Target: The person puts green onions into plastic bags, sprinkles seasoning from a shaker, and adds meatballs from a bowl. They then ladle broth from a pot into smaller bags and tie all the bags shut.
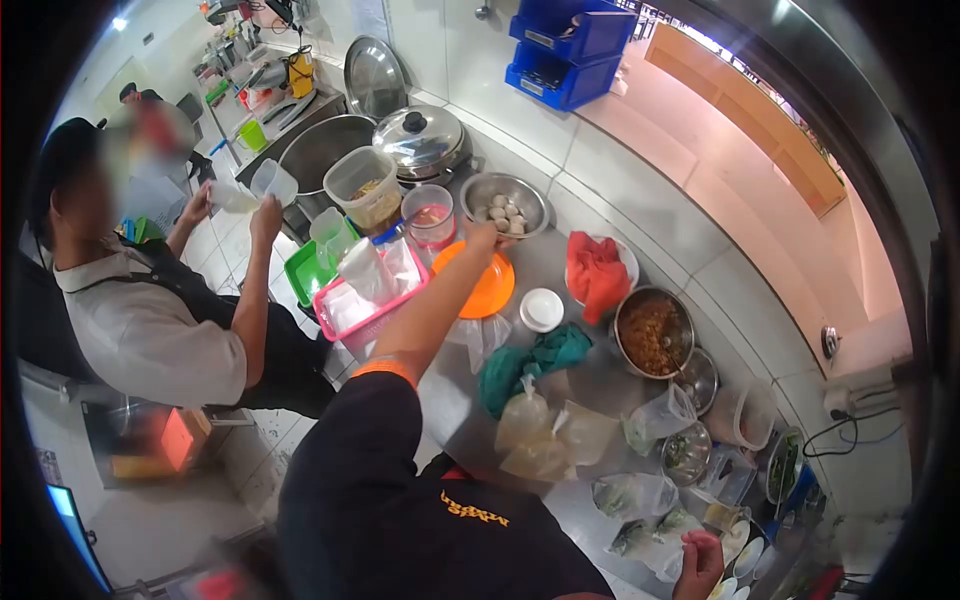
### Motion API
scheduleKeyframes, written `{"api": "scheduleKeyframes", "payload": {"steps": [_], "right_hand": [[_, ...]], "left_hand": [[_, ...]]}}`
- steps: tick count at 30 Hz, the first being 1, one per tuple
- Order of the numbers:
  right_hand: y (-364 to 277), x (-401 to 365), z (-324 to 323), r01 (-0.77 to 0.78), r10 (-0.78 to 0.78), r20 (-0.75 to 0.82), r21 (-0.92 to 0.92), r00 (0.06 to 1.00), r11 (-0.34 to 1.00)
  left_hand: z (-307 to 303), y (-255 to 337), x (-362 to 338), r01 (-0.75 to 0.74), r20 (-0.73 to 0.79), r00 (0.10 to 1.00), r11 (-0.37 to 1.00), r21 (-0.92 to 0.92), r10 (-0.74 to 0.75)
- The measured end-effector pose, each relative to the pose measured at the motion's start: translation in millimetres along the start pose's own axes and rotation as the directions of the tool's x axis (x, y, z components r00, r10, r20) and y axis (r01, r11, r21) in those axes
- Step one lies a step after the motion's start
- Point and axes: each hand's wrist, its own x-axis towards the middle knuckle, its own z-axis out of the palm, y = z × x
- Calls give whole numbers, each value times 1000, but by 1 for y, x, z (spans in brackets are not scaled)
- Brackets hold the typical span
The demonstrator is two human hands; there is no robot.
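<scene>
My left hand (486,240) reaches far forward to the near rim of a steel bowl (543,212) of pale meatballs (506,214). Its fingers are mostly hidden behind the back of the hand. Just under that wrist lies an orange plate (492,288). Down at the lower right, my right hand (700,562) is closed, fingers curled together; I cannot tell what is in them. Beside it are clear plastic bags with green leaves (636,497) and several small pale cups (746,556).
Along the wall stand a pot of brown minced food (654,333), a red cloth (597,278) and a lidded pot (418,138). Filled plastic bags (560,440) and a green cloth (535,365) lie mid-counter. A co-worker (160,330) at left holds a clear container (273,181). A pink basket (350,322) sits nearby.
</scene>
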Motion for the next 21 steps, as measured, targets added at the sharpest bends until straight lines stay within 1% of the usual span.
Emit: {"api": "scheduleKeyframes", "payload": {"steps": [2,4,5,7,9,10,11,13,15,16,17,18,19,20,21], "right_hand": [[-14,-4,10,-16,16,-31,0,999,1000],[-26,-6,16,-24,23,-64,-8,998,1000],[-32,-5,18,-25,24,-80,-11,996,1000],[-45,4,22,-27,25,-109,-13,994,1000],[-60,15,27,-63,56,-91,-80,994,995],[-66,22,32,-80,72,-83,-107,994,991],[-70,29,38,-99,89,-76,-132,993,986],[-79,43,51,-43,39,-31,-144,999,989],[-90,70,62,26,-25,12,-151,1000,988],[-96,85,68,63,-59,30,-151,998,987],[-94,113,80,160,-153,109,-55,982,986],[-94,142,98,245,-250,176,46,952,968],[-113,164,118,367,-360,239,16,902,930],[-139,189,140,483,-459,302,-4,835,876],[-174,207,166,486,-465,383,46,798,873]], "left_hand": [[4,-25,37,101,-10,995,994,-41,-101],[18,-13,22,129,-44,990,989,-67,-132],[20,-9,14,140,-61,988,987,-81,-145],[13,-27,22,128,-75,988,987,-94,-136],[5,-51,24,94,-102,989,988,-123,-107],[2,-50,20,120,-77,989,986,-116,-129],[-4,-49,16,265,-16,964,964,-36,-266],[-12,-17,-23,388,209,899,921,34,-386],[-19,19,-62,443,449,808,896,-34,-382],[-19,57,-87,509,517,753,858,-65,-407],[-21,97,-97,382,599,737,924,14,-314],[-26,131,-97,242,681,695,967,78,-229],[-30,157,-85,-30,684,729,997,73,-28],[-34,181,-60,-299,688,705,952,67,173],[-38,196,-14,-750,641,610,600,278,465]]}}
